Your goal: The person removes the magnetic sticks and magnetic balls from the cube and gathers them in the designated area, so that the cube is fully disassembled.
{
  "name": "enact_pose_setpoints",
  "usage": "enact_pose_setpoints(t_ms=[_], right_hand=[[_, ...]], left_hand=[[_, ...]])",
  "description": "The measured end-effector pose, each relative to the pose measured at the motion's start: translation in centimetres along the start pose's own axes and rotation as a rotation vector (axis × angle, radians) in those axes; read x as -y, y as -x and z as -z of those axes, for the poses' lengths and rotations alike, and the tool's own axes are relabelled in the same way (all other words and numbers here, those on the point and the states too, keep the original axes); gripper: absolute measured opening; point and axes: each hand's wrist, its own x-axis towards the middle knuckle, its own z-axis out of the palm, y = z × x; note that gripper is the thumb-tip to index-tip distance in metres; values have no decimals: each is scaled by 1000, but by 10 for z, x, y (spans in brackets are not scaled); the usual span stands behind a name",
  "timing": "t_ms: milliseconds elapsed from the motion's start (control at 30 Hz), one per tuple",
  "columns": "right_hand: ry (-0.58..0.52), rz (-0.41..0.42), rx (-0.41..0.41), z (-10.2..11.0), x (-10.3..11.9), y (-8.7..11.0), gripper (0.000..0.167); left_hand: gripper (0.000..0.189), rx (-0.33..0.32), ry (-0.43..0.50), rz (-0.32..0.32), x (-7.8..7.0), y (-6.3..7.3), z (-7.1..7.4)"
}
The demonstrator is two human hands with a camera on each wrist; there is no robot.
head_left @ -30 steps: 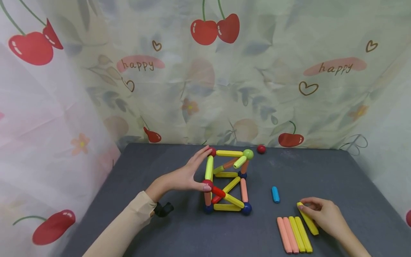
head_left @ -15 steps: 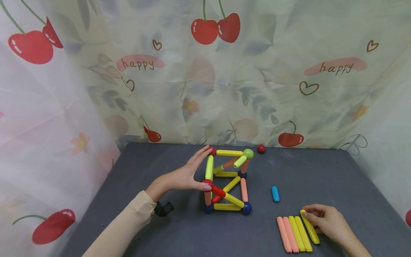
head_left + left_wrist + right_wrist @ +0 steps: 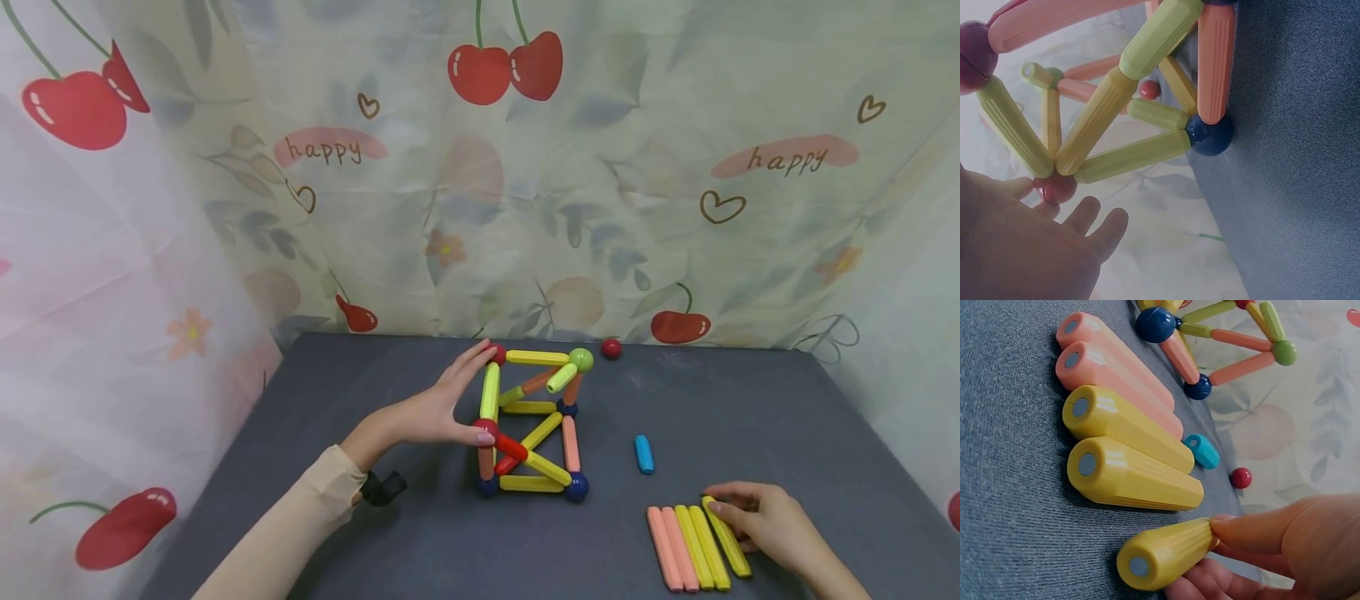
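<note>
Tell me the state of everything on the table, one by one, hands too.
Frame: standing, steadied at its left side
Green stick: one end on the frame's green ball, other end free
Left hand: touching the frame
Right hand: pinching a yellow stick
Pink pair: lying side by side
Yellow pair: lying beside the pink pair
Blue stick: lying loose
Red ball: loose, behind

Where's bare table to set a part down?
Free: right of the blue stick, beyond the right hand, to the right edge of the table; front centre, between left sleeve and pink sticks; back left, beyond the left hand.

Crowded: the frame, left hand touching it; the pink sticks, two yellow sticks and the pinched yellow stick.
</note>
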Motion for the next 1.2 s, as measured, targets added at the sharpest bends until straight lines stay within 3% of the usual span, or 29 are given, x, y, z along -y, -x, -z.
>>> enact_pose_setpoints(t_ms=[1200], right_hand=[[-35, -10, 48, -3, 1, 5, 34]], left_hand=[[112, -3, -1, -5, 1, 1, -1]])
